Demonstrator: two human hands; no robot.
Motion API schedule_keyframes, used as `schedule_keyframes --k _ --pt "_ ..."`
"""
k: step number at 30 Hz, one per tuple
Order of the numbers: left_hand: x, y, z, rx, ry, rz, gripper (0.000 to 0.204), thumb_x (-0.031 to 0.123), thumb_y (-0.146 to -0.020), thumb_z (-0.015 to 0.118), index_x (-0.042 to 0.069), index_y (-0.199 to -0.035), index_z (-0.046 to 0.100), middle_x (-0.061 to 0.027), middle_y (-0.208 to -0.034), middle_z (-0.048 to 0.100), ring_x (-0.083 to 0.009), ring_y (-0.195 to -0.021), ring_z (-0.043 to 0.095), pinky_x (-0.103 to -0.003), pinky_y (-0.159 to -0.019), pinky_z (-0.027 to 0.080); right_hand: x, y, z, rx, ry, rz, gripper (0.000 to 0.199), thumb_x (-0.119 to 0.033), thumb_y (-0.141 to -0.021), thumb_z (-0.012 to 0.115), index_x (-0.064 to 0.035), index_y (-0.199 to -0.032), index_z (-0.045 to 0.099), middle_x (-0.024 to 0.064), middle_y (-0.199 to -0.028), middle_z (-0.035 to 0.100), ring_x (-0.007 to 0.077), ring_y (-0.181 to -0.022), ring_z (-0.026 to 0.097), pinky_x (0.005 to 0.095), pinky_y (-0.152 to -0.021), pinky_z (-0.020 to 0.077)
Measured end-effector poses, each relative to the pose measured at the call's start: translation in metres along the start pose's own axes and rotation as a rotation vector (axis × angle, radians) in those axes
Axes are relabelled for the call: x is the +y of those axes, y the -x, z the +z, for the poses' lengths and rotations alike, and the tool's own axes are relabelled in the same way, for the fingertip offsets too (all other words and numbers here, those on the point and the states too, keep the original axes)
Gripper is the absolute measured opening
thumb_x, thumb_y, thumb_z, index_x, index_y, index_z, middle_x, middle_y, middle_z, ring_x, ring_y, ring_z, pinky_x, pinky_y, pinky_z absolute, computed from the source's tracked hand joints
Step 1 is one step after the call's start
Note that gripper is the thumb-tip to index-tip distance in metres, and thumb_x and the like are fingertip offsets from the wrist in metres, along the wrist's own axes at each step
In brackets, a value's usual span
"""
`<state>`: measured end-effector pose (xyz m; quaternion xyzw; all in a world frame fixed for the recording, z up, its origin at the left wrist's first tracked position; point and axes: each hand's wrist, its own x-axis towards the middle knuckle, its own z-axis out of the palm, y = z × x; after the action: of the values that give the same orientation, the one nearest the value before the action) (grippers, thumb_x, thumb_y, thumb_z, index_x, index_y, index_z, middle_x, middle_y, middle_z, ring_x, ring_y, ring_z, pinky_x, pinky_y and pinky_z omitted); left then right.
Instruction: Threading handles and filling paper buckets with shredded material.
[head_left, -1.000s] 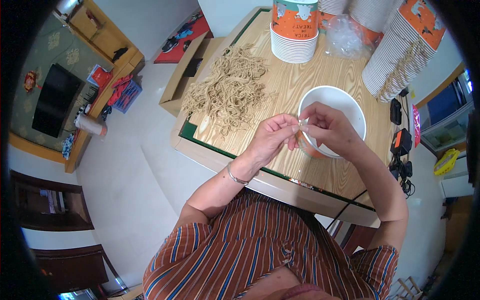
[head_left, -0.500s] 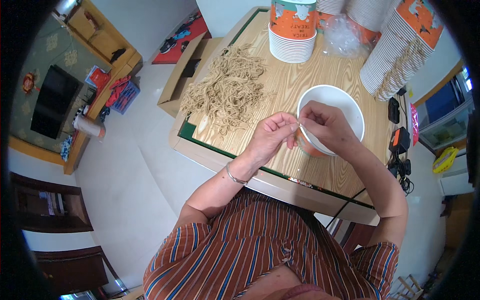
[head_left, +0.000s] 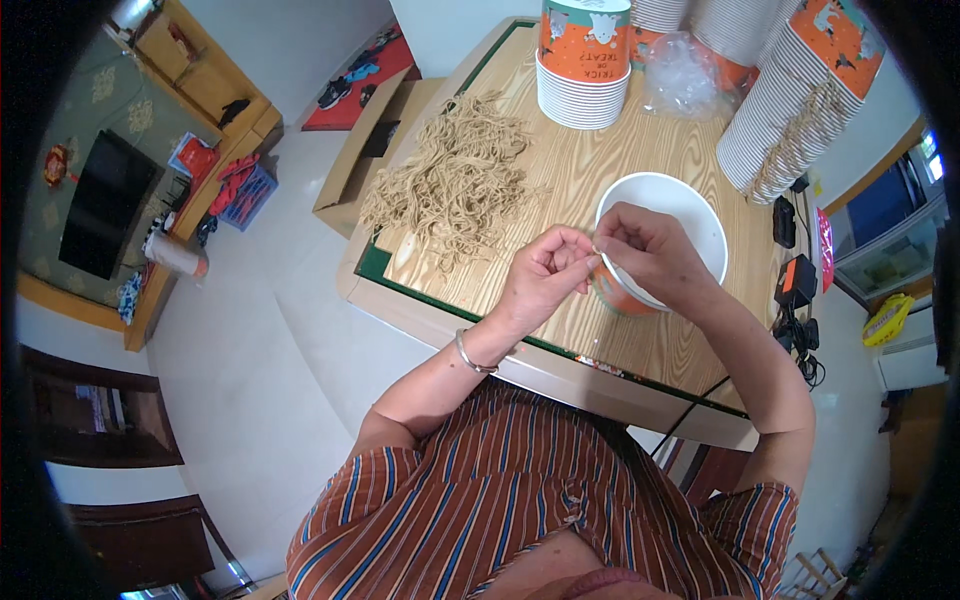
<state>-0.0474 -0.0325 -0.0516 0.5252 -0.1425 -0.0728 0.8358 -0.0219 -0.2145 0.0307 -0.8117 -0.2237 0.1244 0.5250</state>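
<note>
A white-lined paper bucket point(head_left: 627, 299) with an orange and green outside stands upright near the table's front edge. At its left rim my left hand point(head_left: 548, 275) and my right hand point(head_left: 655, 257) meet, thumb and fingers pinched. A tiny pale bit shows between the fingertips; it is too small to name. My right hand lies over the bucket's mouth and hides part of the rim. My left hand stays just outside the wall. Left of the bucket spreads a loose tangled heap of tan cord point(head_left: 455, 185).
Nested paper buckets point(head_left: 583, 95) stand at the back. A leaning stack point(head_left: 790, 130) at the right has tan cords down its side. A clear plastic bag point(head_left: 685, 75) lies between them. Black adapters and cables point(head_left: 797, 285) line the right edge; an open carton point(head_left: 365, 165) stands beyond the left edge.
Both hands remain at the bucket's left rim, with only a slight shift of the fingers. The bucket and the cord heap have not visibly moved.
</note>
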Motion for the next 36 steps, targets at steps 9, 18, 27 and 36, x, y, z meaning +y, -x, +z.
schedule_keyframes --k 9,18,27,36 --pt "0.001 -0.001 0.005 0.033 -0.068 0.039 0.007 0.003 -0.095 0.062 0.002 -0.101 0.06 0.0019 -0.081 0.062 -0.0021 -0.066 0.056 -0.017 -0.06 0.048 -0.004 0.001 0.0 -0.013 -0.007 0.012 0.005 -0.008 -0.091 0.061 -0.0023 -0.091 0.06 -0.0063 -0.077 0.055 -0.0001 -0.07 0.05 0.0193 -0.062 0.0416" --pt "-0.004 0.003 0.005 0.037 -0.155 0.096 0.004 0.001 -0.096 0.06 0.001 -0.1 0.059 0.0006 -0.081 0.062 -0.0033 -0.069 0.057 -0.017 -0.063 0.046 -0.006 0.002 0.001 0.038 -0.006 0.002 0.009 -0.009 -0.089 0.064 -0.0007 -0.09 0.062 -0.0026 -0.074 0.058 0.0028 -0.068 0.051 0.022 -0.061 0.0431" --pt "-0.016 0.009 0.008 -0.003 -0.056 0.107 0.005 0.003 -0.099 0.055 0.005 -0.102 0.051 0.0004 -0.084 0.059 -0.0046 -0.072 0.057 -0.018 -0.065 0.047 -0.014 0.006 -0.001 0.045 0.058 -0.015 0.012 -0.011 -0.089 0.065 0.0009 -0.089 0.061 0.002 -0.071 0.06 0.0057 -0.065 0.052 0.0255 -0.059 0.0451" --pt "-0.017 0.011 0.015 0.005 -0.177 0.172 0.005 0.003 -0.1 0.052 0.004 -0.1 0.047 -0.0015 -0.085 0.057 -0.0063 -0.074 0.056 -0.02 -0.067 0.048 -0.031 0.012 0.002 -0.002 0.166 -0.07 0.003 -0.003 -0.091 0.059 -0.0016 -0.092 0.057 -0.0015 -0.073 0.054 0.0034 -0.067 0.049 0.0219 -0.058 0.0419"
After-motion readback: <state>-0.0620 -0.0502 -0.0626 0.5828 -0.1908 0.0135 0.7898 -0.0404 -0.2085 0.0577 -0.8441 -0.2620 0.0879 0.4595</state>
